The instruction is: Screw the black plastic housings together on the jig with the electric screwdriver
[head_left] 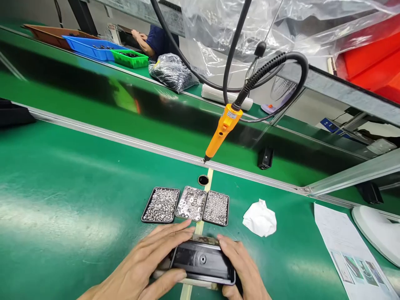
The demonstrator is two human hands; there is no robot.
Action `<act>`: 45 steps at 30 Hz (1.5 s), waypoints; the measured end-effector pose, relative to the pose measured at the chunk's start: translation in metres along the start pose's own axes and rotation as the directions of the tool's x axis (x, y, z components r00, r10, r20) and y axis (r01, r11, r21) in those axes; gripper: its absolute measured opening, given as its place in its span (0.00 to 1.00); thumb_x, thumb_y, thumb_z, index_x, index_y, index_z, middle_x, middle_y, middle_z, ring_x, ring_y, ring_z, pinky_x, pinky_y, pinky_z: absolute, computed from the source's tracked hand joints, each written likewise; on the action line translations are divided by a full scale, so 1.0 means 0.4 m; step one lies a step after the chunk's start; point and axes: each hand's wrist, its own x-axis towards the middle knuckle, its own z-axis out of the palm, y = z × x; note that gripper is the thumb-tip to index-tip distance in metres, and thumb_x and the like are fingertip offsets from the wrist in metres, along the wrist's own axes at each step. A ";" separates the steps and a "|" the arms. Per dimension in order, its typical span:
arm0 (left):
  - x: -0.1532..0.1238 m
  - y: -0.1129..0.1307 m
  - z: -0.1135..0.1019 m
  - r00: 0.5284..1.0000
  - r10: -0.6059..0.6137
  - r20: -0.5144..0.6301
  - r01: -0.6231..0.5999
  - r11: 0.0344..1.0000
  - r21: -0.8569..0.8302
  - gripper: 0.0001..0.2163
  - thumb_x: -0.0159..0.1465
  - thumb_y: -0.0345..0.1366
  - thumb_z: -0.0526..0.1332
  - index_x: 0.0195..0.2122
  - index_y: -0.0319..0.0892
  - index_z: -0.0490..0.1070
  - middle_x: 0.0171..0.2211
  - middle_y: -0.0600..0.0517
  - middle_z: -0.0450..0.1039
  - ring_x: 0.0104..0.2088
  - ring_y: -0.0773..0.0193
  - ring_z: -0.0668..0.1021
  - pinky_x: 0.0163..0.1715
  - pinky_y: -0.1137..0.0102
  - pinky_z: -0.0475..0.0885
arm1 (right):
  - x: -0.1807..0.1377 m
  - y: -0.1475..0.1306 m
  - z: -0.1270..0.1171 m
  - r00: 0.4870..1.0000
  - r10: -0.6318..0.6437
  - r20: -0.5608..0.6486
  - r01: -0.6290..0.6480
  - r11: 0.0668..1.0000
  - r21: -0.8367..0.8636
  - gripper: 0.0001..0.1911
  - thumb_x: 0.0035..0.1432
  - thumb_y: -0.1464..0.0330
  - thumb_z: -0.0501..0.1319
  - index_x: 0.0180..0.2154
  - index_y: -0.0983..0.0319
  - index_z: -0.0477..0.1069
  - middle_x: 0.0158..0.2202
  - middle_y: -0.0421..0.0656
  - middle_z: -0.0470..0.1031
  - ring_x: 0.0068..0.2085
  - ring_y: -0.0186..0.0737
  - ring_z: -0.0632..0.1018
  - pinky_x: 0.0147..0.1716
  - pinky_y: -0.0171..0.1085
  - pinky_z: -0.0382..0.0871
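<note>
A glossy black rectangular plastic part [201, 260] with a small round hole in its middle lies on the green table near the front edge. My left hand [146, 264] wraps its left end, fingers over the top edge and thumb below. My right hand [242, 266] grips its right end the same way. Just beyond the part stand three small black trays: the left tray [161, 204] with screws, the middle tray [191, 203] with washers, the right tray [216, 207] with small silvery fasteners.
An orange electric screwdriver [222, 131] hangs on a black cable above the trays. A crumpled white tissue [260, 218] lies to the right, then a printed sheet [346, 246] and a white object [378, 231]. Across the conveyor a person's arm [142, 39] works beside coloured bins [93, 48].
</note>
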 end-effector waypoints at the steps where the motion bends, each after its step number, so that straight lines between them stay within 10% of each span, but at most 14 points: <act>1: 0.004 0.004 0.001 1.000 0.011 -0.022 -0.010 1.000 0.003 0.28 0.65 0.42 0.66 0.67 0.63 0.63 0.63 0.52 0.69 0.60 0.42 0.74 0.61 0.46 0.69 | 0.000 0.004 -0.004 1.000 -0.012 0.018 0.013 1.000 -0.019 0.34 0.72 0.47 0.46 0.72 0.55 0.50 0.66 0.49 0.66 0.65 0.47 0.71 0.63 0.45 0.68; 22: 0.005 -0.032 0.020 0.973 0.230 -0.021 -0.221 0.954 0.202 0.30 0.66 0.44 0.67 0.68 0.53 0.59 0.62 0.48 0.72 0.60 0.49 0.75 0.62 0.50 0.71 | 0.001 0.059 0.044 0.982 -0.159 -0.098 0.153 0.986 -0.070 0.37 0.70 0.46 0.51 0.68 0.63 0.53 0.61 0.57 0.71 0.61 0.53 0.74 0.55 0.51 0.75; 26: 0.024 -0.049 -0.034 0.992 0.110 0.067 -0.118 0.984 0.130 0.25 0.69 0.53 0.62 0.65 0.57 0.65 0.61 0.51 0.72 0.61 0.49 0.74 0.60 0.51 0.73 | 0.041 0.069 0.072 0.957 -0.234 -0.172 0.243 0.969 0.039 0.49 0.58 0.41 0.64 0.67 0.63 0.52 0.55 0.57 0.73 0.56 0.56 0.76 0.51 0.53 0.77; 31: 0.135 -0.052 -0.110 0.995 0.026 0.092 -0.039 0.988 0.148 0.11 0.76 0.40 0.54 0.45 0.47 0.76 0.45 0.51 0.77 0.48 0.57 0.75 0.50 0.61 0.72 | 0.071 0.052 0.071 0.961 -0.218 -0.171 0.244 0.958 0.151 0.45 0.61 0.46 0.64 0.67 0.63 0.51 0.54 0.57 0.70 0.55 0.55 0.75 0.50 0.54 0.75; 45: 0.274 -0.081 -0.040 0.985 -0.100 0.141 0.072 0.980 0.187 0.11 0.73 0.37 0.57 0.36 0.44 0.76 0.34 0.51 0.73 0.41 0.54 0.70 0.44 0.60 0.64 | 0.080 0.022 0.043 0.965 -0.200 -0.169 0.224 0.965 0.138 0.43 0.61 0.42 0.61 0.66 0.61 0.53 0.54 0.54 0.71 0.53 0.52 0.75 0.48 0.48 0.77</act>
